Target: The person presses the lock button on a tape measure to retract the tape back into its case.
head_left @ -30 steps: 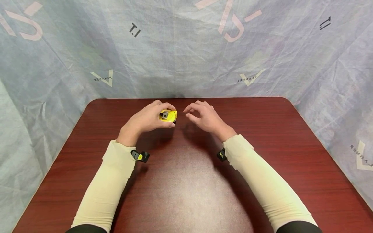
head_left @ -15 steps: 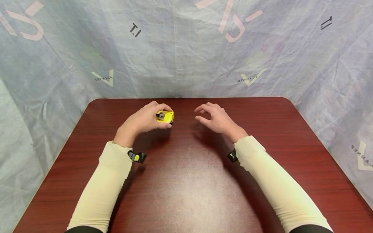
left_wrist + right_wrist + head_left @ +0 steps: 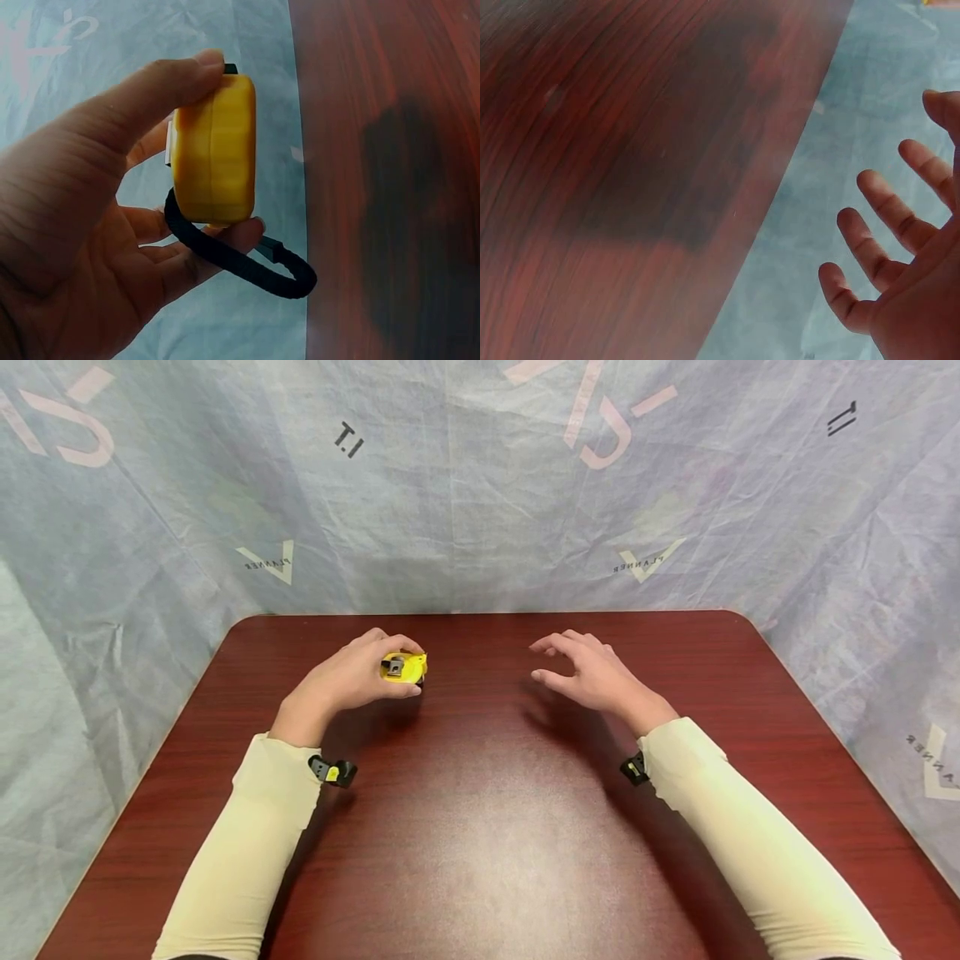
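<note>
My left hand (image 3: pixel 347 675) grips a yellow tape measure (image 3: pixel 408 668) above the far left part of the table, thumb on one side and fingers on the other. A metal belt clip (image 3: pixel 395 667) shows on its upper face. In the left wrist view the yellow case (image 3: pixel 216 150) stands between thumb and fingertips, and a black wrist strap (image 3: pixel 247 274) loops below it. My right hand (image 3: pixel 592 672) hovers to the right, apart from the tape measure, its fingers spread and loosely bent around nothing. The right wrist view shows its fingers (image 3: pixel 885 202) holding nothing.
Under both hands lies a dark red wood-grain table (image 3: pixel 480 827) with rounded far corners. A pale grey printed sheet (image 3: pixel 450 510) hangs behind it and along the sides. Each wrist wears a small black camera strap (image 3: pixel 333 772).
The hands have drawn apart. My left hand has shifted left and slightly nearer with the tape measure, while my right hand has moved right and nearer, its fingers spreading a little more.
</note>
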